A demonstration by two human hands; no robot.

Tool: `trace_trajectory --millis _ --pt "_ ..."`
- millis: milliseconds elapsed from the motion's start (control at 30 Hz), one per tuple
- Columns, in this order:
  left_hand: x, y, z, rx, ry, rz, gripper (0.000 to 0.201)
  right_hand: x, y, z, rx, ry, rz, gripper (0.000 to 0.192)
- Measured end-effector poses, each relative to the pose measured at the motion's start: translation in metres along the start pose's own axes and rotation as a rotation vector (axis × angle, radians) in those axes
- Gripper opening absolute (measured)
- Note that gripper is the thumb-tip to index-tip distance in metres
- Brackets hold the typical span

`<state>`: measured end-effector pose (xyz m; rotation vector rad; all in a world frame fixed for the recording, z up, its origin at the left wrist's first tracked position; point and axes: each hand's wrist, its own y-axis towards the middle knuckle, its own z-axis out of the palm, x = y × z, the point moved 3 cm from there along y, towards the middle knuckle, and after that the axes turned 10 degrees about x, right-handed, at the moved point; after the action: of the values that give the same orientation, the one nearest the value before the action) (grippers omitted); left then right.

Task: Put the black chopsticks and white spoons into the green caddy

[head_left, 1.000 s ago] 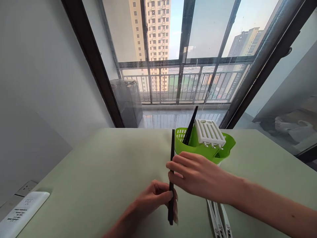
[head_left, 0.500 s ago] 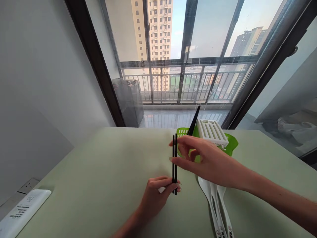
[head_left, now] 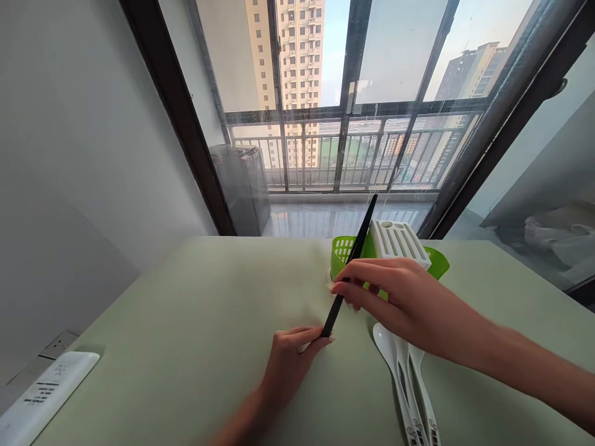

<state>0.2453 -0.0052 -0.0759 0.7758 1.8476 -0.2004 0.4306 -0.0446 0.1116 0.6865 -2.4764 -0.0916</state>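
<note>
My left hand pinches the lower end of dark chopsticks above the table. Higher up the same chopsticks, the thumb and fingers of my right hand are closed on them. They slant up to the right, and in this view line up with a black tapered stick rising from the green basket; I cannot tell where one ends and the other begins. A white slotted rack piece rests in the basket, partly behind my right hand. White spoons lie below my right forearm.
On the pale green table, a white power strip lies at the left edge. A wall socket is beside it. Glass doors with a balcony stand beyond the table's far edge.
The chopsticks have gone from upright to slanting up to the right. My right hand has moved slightly right and tightened round them; my left hand stays at their lower end.
</note>
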Motion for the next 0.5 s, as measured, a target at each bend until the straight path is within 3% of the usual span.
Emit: trace_trajectory --millis 500 --pt "-0.0001 -0.0005 0.0015 0.032 0.027 -0.073 0.020 -0.0013 -0.0052 -0.0010 0.007 -0.005 0.051 0.033"
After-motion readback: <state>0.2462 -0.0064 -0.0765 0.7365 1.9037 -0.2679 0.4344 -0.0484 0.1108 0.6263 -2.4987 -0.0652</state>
